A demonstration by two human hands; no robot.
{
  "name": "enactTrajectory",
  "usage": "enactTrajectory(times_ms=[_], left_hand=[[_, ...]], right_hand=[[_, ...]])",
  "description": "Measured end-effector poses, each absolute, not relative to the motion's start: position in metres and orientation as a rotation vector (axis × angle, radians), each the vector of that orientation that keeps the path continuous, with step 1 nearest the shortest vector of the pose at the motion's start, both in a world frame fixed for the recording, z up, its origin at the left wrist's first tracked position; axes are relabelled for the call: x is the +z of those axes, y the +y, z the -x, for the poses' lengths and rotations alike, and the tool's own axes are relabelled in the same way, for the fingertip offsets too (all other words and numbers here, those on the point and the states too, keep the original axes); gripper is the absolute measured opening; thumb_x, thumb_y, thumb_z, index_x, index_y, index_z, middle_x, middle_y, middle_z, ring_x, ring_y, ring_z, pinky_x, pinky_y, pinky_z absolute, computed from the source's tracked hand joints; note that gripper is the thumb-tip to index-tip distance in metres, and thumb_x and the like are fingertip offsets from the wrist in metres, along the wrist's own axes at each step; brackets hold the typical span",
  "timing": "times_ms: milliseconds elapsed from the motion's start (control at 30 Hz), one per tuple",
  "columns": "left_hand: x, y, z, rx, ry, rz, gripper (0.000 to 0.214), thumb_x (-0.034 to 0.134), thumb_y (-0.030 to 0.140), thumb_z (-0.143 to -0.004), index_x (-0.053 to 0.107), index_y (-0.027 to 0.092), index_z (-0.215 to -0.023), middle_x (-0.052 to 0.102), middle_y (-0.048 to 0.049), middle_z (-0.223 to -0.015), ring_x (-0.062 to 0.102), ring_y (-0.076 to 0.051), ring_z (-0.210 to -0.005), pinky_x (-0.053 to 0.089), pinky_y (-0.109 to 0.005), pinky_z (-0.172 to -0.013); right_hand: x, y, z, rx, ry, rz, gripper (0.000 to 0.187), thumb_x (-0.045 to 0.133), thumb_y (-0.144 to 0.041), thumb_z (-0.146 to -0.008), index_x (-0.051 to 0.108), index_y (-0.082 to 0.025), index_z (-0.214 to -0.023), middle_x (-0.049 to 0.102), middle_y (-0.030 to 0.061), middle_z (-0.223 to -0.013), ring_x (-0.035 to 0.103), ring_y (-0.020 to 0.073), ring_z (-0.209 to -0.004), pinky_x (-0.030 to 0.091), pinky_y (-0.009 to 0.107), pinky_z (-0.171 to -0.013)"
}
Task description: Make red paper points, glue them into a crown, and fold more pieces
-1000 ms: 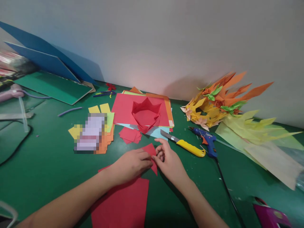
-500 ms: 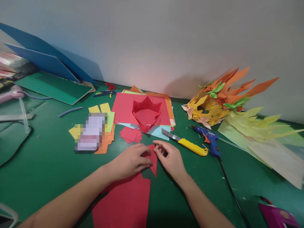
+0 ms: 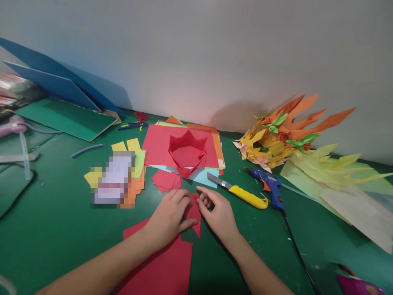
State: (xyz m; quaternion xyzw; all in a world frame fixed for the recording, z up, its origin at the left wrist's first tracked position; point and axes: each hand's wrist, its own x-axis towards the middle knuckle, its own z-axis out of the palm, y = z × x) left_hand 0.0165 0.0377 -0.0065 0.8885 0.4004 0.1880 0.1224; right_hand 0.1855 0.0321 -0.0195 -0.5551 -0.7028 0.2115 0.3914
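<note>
Both my hands work a small folded red paper piece point(image 3: 194, 213) on the green table point(image 3: 61, 213). My left hand point(image 3: 170, 216) presses down on its left side, fingers curled with the thumb along the lower edge. My right hand point(image 3: 216, 211) pinches its upper right edge with fingertips together. The paper's pointed tip sticks out below, between my hands. A large red sheet point(image 3: 159, 266) lies under my left forearm.
Behind my hands: a stack of coloured sheets point(image 3: 184, 143) with a red folded crown shape point(image 3: 187, 149), small red squares point(image 3: 167, 180), a yellow utility knife point(image 3: 242, 193), a blue glue gun point(image 3: 270, 188) with black cord, paper flowers point(image 3: 276, 135) right, blue boards point(image 3: 52, 82) left.
My hands and the red piece stay in nearly the same place; the fingers have shifted along the fold, and the camera view has tilted slightly.
</note>
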Motion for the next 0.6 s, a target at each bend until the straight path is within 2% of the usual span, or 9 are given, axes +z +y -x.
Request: enactTrajectory(times_ms=[100, 167, 333, 600], left_hand=[[-0.0059, 0.0379, -0.0149, 0.555, 1.267, -2.633, 0.044, 0.073, 0.043, -0.072, 0.057, 0.015, -0.102, 0.059, -0.0104, -0.104, 0.055, -0.028, -0.094, 0.045, -0.040, -0.081], [-0.0052, 0.0373, -0.0144, 0.531, 1.341, -2.660, 0.049, 0.073, 0.047, -0.070, 0.057, 0.015, -0.104, 0.059, -0.0112, -0.105, 0.054, -0.028, -0.092, 0.044, -0.041, -0.079], [-0.0025, 0.0353, -0.0152, 0.429, 1.398, -2.690, 0.047, 0.070, 0.051, -0.071, 0.059, 0.016, -0.100, 0.059, -0.0104, -0.101, 0.052, -0.027, -0.087, 0.042, -0.038, -0.074], [-0.0039, 0.0370, -0.0157, 0.470, 1.373, -2.725, 0.044, 0.068, 0.051, -0.073, 0.058, 0.015, -0.097, 0.060, -0.0096, -0.095, 0.052, -0.026, -0.083, 0.040, -0.036, -0.071]], right_hand=[[-0.0186, 0.0308, -0.1865, 0.496, -1.811, 1.428, 0.026, 0.052, -0.017, -0.081, 0.067, -0.014, -0.102, 0.061, 0.0010, -0.064, 0.053, 0.0134, -0.055, 0.045, 0.024, -0.056], [-0.0172, 0.0301, -0.1875, 0.490, -1.822, 1.436, 0.022, 0.053, -0.017, -0.082, 0.068, -0.014, -0.097, 0.062, 0.0014, -0.064, 0.053, 0.0138, -0.055, 0.045, 0.025, -0.056], [-0.0141, 0.0291, -0.1885, 0.503, -1.821, 1.406, 0.013, 0.054, -0.017, -0.083, 0.067, -0.017, -0.080, 0.063, 0.0016, -0.065, 0.054, 0.0140, -0.055, 0.045, 0.025, -0.056], [-0.0161, 0.0279, -0.1896, 0.441, -1.889, 1.230, 0.015, 0.054, -0.015, -0.086, 0.067, -0.019, -0.079, 0.066, 0.0044, -0.075, 0.061, 0.0175, -0.072, 0.048, 0.029, -0.067]])
